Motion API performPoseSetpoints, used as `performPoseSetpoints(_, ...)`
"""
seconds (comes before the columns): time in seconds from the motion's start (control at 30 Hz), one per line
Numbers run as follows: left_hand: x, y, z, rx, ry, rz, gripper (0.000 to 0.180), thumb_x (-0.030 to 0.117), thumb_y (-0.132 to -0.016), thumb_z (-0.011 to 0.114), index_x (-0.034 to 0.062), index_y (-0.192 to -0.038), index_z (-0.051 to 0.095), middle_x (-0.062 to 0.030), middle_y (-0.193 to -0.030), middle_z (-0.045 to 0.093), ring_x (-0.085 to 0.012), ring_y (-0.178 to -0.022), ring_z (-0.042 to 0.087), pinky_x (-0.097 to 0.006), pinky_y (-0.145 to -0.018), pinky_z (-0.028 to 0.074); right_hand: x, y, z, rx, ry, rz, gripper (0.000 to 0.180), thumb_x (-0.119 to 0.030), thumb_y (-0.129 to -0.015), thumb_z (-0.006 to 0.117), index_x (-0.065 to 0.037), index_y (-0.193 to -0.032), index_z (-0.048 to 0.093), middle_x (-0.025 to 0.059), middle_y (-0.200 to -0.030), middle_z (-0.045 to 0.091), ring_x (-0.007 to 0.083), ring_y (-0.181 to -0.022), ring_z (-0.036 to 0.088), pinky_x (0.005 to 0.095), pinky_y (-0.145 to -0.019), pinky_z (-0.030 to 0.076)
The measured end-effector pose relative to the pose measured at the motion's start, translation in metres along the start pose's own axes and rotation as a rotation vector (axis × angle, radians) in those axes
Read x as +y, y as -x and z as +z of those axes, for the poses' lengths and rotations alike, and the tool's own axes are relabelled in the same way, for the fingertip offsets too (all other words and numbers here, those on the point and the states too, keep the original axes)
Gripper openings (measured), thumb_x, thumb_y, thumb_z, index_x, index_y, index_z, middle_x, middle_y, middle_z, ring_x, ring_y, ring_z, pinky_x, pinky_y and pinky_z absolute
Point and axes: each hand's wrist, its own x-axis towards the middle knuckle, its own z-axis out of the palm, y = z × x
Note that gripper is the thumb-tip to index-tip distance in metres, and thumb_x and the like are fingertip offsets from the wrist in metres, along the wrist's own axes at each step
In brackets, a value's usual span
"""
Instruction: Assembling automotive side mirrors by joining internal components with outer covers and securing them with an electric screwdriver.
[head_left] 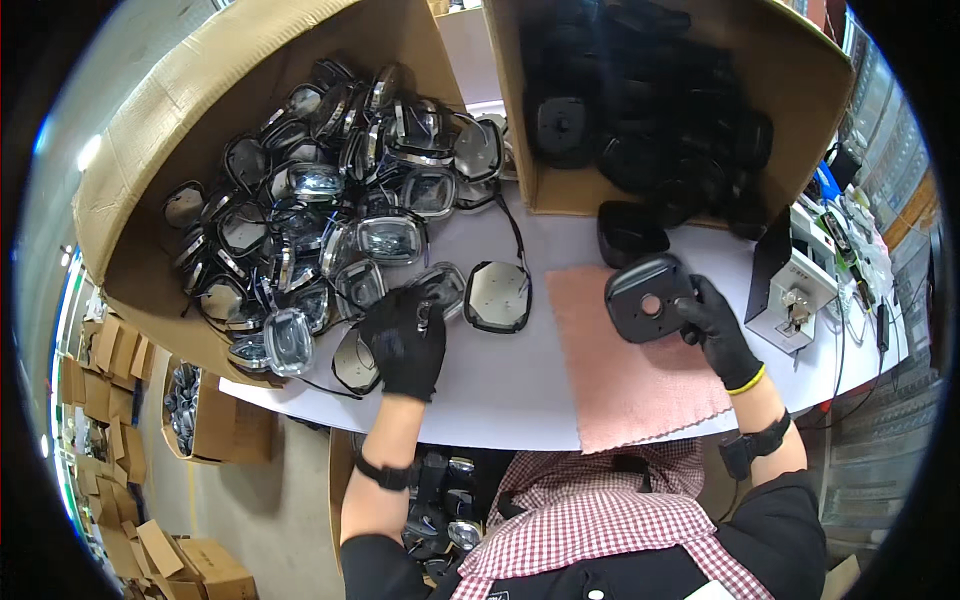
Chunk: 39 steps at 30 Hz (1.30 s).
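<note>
My right hand (pixel 712 332), in a black glove, grips a black rounded-square housing (pixel 632 318) by its right edge. The housing has a round hole and is tilted above a pink cloth (pixel 640 385). My left hand (pixel 405 345), also gloved in black, has its fingers curled at the near edge of a clear-lensed lamp unit (pixel 443 285); its fingertips are partly hidden. Right of it lies another lamp unit (pixel 499 296), silver back upward, with a black cable running away from it. A further silver-backed unit (pixel 354 362) lies under the left side of my left hand.
A tipped cardboard box (pixel 150 130) at left spills several lamp units onto the white table (pixel 500 400). A second box (pixel 815 60) at the back right holds black housings, one black housing (pixel 630 235) lying before it. At right stands a white boxy device (pixel 805 290) with cables nearby.
</note>
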Motion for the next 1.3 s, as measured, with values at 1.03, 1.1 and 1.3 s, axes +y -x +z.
performPoseSetpoints(1.03,0.109,-0.026,0.003,-0.828,1.279,-0.499,0.035,0.034,-0.097,0.056,0.0025,-0.107,0.066,-0.0076,-0.094,0.067,-0.0145,-0.085,0.061,-0.03,-0.079,0.049,0.022,-0.005,0.017,0.067,0.962,-0.724,0.068,-0.026,-0.067,0.082,-0.005,-0.125,0.055,0.0192,-0.132,0.051,0.036,-0.114,0.054,0.0432,-0.103,0.041)
performPoseSetpoints(1.1,0.113,-0.029,-0.001,-0.753,1.184,-0.356,0.03,0.029,-0.094,0.059,0.0023,-0.106,0.066,-0.0087,-0.094,0.067,-0.0154,-0.084,0.061,-0.029,-0.078,0.049,0.022,-0.004,0.012,0.059,1.03,-0.734,0.072,-0.028,-0.067,0.083,-0.003,-0.128,0.052,0.02,-0.135,0.048,0.0347,-0.119,0.052,0.042,-0.103,0.042)
performPoseSetpoints(1.3,0.119,-0.023,-0.006,-0.784,1.236,-0.457,0.022,0.021,-0.095,0.06,0.0009,-0.103,0.066,-0.004,-0.093,0.065,-0.0113,-0.085,0.059,-0.027,-0.077,0.048,-0.014,0.021,0.022,-0.188,-0.081,-0.349,0.073,-0.027,-0.066,0.085,-0.005,-0.126,0.051,0.018,-0.152,0.031,0.029,-0.137,0.038,0.0399,-0.113,0.031)
